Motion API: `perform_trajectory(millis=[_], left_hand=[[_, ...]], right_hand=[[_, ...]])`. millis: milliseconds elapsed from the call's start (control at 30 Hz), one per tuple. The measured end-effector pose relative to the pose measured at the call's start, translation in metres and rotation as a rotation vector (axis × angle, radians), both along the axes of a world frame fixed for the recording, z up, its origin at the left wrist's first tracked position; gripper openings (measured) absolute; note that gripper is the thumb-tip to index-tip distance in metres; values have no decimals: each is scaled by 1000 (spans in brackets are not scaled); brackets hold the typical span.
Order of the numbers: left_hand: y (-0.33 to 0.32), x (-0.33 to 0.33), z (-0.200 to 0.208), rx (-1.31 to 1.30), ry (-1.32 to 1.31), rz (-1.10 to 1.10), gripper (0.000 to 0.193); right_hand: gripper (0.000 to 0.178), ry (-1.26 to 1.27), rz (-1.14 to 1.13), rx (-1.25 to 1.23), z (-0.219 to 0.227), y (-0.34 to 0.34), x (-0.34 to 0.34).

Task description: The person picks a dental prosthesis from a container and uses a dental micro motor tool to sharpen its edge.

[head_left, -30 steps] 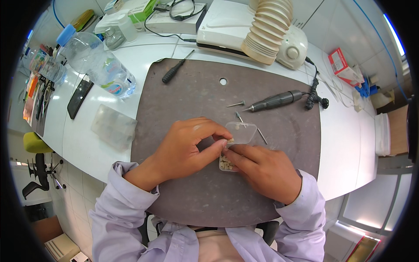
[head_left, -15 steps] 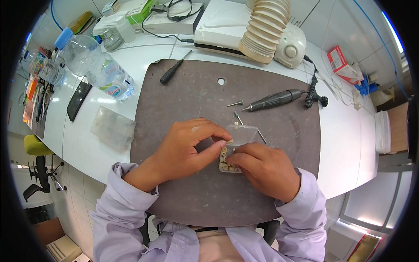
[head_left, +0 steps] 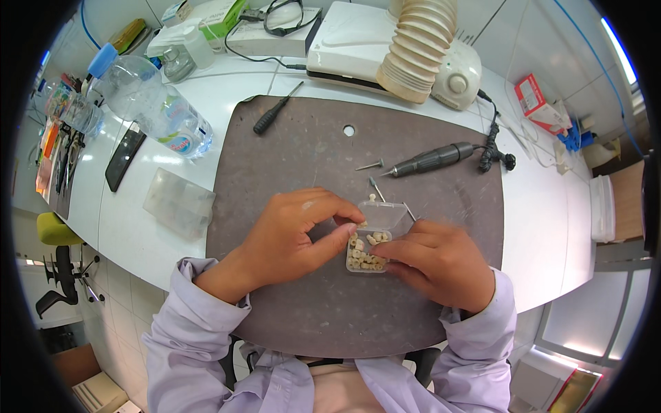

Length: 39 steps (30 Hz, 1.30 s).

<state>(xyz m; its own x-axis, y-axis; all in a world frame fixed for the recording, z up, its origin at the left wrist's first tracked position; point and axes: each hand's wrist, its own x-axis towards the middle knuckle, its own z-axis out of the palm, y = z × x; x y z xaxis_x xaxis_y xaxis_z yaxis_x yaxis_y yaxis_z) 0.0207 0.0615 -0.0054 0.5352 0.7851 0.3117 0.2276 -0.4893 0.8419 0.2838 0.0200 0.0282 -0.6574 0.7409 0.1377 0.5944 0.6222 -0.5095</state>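
A small clear plastic box (head_left: 367,270) with its lid (head_left: 385,215) hinged back lies on the mat, holding many cream-coloured tooth-like pieces (head_left: 365,260). At the box's upper left corner my left hand (head_left: 292,230) is closed, its thumb and forefinger pinching one small cream tooth-like piece (head_left: 363,224). My right hand (head_left: 437,261) reaches over the box's right side, slightly blurred. Its thumb and forefinger are pressed together beside the pieces; whether anything is between them is hidden. Just beyond the lid lies a single cream piece (head_left: 372,197).
On the brown mat (head_left: 303,310) lie a black handpiece (head_left: 434,160), thin metal burs (head_left: 376,189) and a screwdriver (head_left: 272,115). Left of it are a cloudy plastic box (head_left: 179,203), a phone (head_left: 125,160) and a large bottle (head_left: 148,100). A white machine with a ribbed hose (head_left: 416,51) stands behind.
My right hand has drawn back to the right from the middle of the box, uncovering more of the tooth-like pieces. The left hand holds its place.
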Motion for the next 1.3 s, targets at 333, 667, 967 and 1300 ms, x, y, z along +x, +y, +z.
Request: perform_trajectory(millis=[333,667,967,1300], left_hand=[[1,2,-4,40,-24,8,14],[0,0,-2,0,6,2,16],[0,1,-2,-2,3,-1,17],[0,0,-3,-4,-10,0,17]], right_hand=[[28,-55,-14,-15,-3,-7,-14],[33,-20,73,-29,-8,-8,-17],[28,-74,54,-44,-11,-6,-17],[25,-90,66,-50,-10,-7,-17]])
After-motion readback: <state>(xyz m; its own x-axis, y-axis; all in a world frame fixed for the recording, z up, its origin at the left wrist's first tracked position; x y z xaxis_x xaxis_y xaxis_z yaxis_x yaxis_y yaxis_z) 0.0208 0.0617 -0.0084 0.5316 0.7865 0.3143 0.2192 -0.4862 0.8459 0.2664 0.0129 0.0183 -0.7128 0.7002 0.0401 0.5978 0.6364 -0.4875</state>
